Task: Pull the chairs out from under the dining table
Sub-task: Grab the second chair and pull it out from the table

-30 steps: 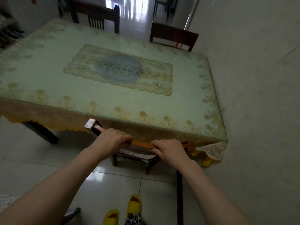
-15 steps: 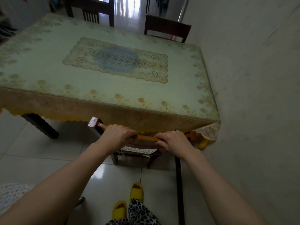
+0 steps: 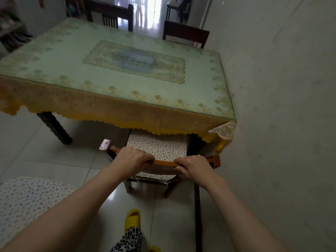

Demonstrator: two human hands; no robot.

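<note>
A wooden chair (image 3: 164,163) with a speckled seat cushion (image 3: 158,146) stands at the near side of the dining table (image 3: 76,70), its seat partly out from under the yellow tablecloth fringe. My left hand (image 3: 133,158) and my right hand (image 3: 194,165) both grip the chair's top rail. At the far side, two dark chairs (image 3: 109,13) (image 3: 185,34) stand against the table.
A white wall (image 3: 281,106) runs close along the table's right side. The dark table leg (image 3: 54,127) stands to the left on the glossy tiled floor. My yellow slipper (image 3: 132,220) is just behind the chair. A speckled fabric (image 3: 27,200) lies at lower left.
The chair has slid toward me out from under the table, and its cushion now shows. Both hands kept their grip on the rail.
</note>
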